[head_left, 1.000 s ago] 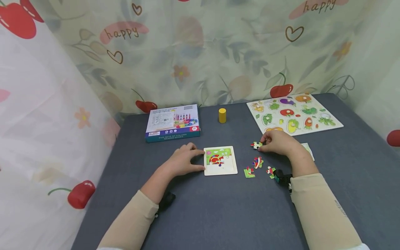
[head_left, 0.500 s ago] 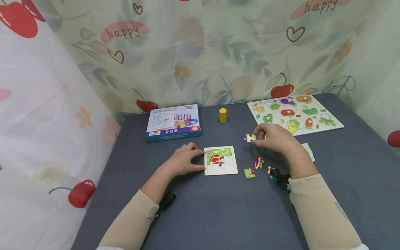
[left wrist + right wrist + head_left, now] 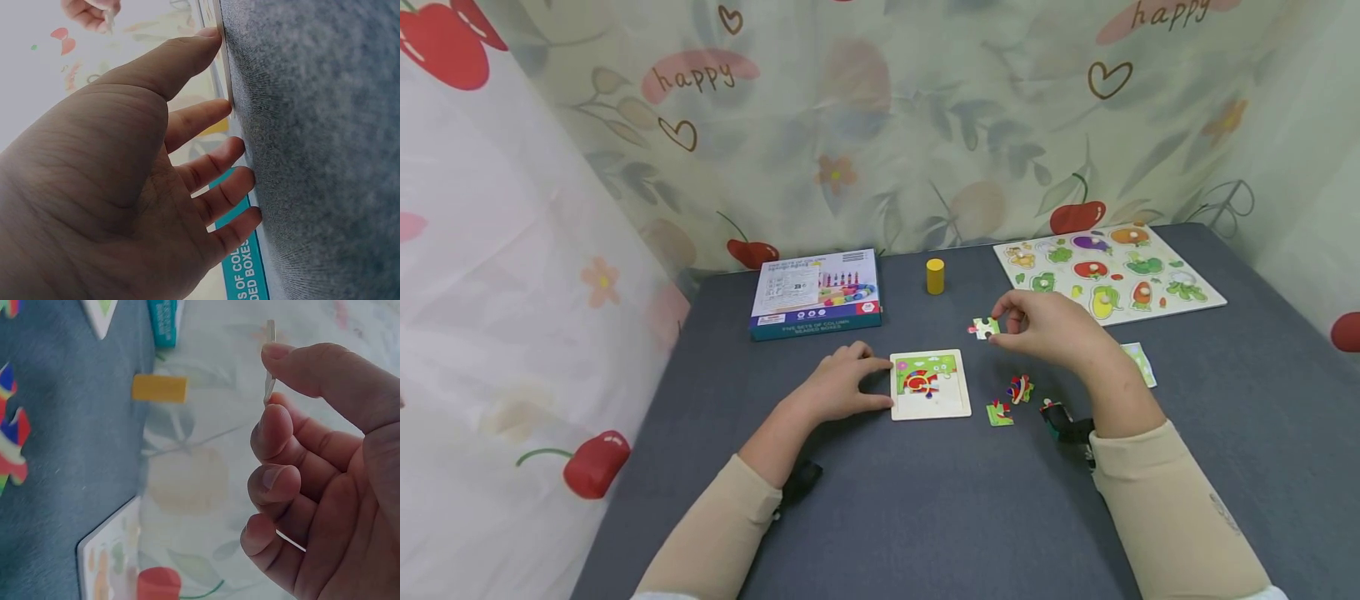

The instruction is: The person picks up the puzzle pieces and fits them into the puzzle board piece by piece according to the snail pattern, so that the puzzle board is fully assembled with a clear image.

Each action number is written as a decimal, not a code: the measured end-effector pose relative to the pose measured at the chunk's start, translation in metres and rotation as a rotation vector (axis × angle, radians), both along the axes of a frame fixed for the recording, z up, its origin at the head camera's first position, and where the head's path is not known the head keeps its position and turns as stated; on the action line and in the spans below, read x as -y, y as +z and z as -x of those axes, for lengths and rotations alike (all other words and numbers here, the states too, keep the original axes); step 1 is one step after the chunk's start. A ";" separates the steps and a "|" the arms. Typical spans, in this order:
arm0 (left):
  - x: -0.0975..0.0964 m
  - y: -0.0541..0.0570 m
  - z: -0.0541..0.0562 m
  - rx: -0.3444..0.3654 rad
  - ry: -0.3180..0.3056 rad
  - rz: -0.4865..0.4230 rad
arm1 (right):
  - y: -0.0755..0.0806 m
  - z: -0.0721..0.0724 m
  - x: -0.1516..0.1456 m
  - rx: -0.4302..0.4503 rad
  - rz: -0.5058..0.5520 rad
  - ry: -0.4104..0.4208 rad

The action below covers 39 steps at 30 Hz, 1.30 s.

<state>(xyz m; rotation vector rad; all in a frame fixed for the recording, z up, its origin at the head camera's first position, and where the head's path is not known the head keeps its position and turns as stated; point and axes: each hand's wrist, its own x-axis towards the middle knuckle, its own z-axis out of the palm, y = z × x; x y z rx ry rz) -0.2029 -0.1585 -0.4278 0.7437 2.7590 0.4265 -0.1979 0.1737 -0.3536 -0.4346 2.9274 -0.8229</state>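
Note:
My right hand (image 3: 1051,332) pinches a jigsaw puzzle piece (image 3: 982,328), green and white with a red tab, between thumb and fingers, raised above the table. Edge-on in the right wrist view, that piece looks like a thin strip. At the left edge of a small square puzzle board (image 3: 931,407), my left hand (image 3: 841,385) rests its thumb and index fingertips, the fingers spread and fairly straight. Part of a colourful picture fills the board's upper half; its lower part is bare. Right of it lie a green-and-red piece (image 3: 999,414) and a striped piece (image 3: 1020,389).
A boxed toy set (image 3: 816,296) lies at the back left, near an upright yellow cylinder (image 3: 935,277). The vegetable puzzle board (image 3: 1105,275) is at the back right. A small card (image 3: 1141,364) sits partly behind my right wrist, and the wrist camera partly covers another piece.
My right hand has carried the pinched puzzle piece leftward and slightly up, towards the square board. The left hand and the board stay where they were.

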 end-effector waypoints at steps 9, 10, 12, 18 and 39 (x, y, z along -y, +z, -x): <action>0.000 -0.001 0.000 0.000 0.008 0.000 | 0.009 -0.010 0.018 -0.014 -0.030 0.054; 0.000 -0.001 0.000 0.001 0.009 0.000 | 0.009 -0.011 0.020 -0.012 -0.032 0.061; 0.001 -0.001 0.000 0.002 0.010 0.001 | 0.009 -0.012 0.024 -0.010 -0.038 0.075; 0.001 0.000 0.000 0.003 0.010 0.002 | 0.003 -0.013 0.035 -0.001 -0.077 0.119; -0.001 0.001 0.000 -0.009 0.002 0.001 | -0.044 0.002 0.051 0.106 -0.154 0.197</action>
